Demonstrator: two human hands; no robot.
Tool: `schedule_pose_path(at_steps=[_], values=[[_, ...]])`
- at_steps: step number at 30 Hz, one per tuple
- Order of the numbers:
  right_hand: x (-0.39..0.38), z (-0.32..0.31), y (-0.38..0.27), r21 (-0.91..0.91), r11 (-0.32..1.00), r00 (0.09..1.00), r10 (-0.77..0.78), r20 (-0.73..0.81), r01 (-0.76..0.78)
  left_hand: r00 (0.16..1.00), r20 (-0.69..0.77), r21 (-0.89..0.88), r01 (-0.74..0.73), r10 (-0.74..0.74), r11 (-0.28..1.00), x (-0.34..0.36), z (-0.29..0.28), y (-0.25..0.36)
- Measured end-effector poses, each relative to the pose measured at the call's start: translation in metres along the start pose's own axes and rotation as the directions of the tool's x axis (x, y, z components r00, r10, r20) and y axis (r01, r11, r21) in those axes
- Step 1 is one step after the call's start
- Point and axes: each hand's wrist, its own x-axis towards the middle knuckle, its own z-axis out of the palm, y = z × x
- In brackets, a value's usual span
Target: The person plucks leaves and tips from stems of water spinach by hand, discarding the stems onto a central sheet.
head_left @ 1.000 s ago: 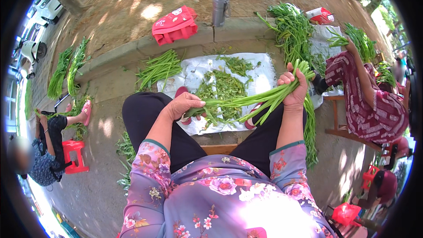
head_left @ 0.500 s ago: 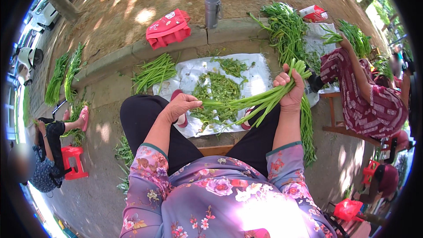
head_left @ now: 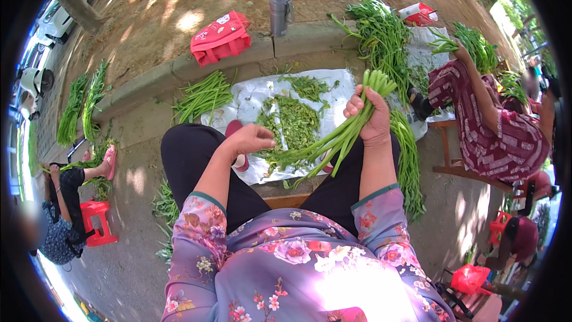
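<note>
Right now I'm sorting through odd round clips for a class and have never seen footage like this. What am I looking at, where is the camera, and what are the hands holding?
The camera sits on a person's head and looks down through a very wide lens, which is why the picture is round and straight edges bend. The flowered sleeves at the bottom belong to the wearer, who is seated outdoors. The right hand grips a bundle of long green stems, their cut ends sticking up past the fingers. The left hand is at the bundle's lower, leafy end. Below lies a white sheet with a pile of picked green leaves. More green stems lie beside it. On the kerb are a red bag and a grey flask. Another person works at the right.
</note>
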Motion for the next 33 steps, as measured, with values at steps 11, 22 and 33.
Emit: schedule_pose_path(at_steps=[11,22,33], values=[[0.025,0.02,0.074,-0.157,0.958,0.966,0.251,0.066,-0.239,0.864,-0.077,-0.91,-0.264,0.497,0.319,0.047,0.039,0.062],[0.036,0.054,0.071,-0.859,0.51,0.987,0.157,0.032,-0.053,0.874,0.115,-0.815,-0.189,0.472,0.548,0.014,0.034,0.069],[0.055,0.053,0.044,-0.905,0.424,1.0,-0.013,0.024,0.027,0.971,-0.052,-0.759,-0.191,0.235,0.623,0.01,0.007,0.094]])
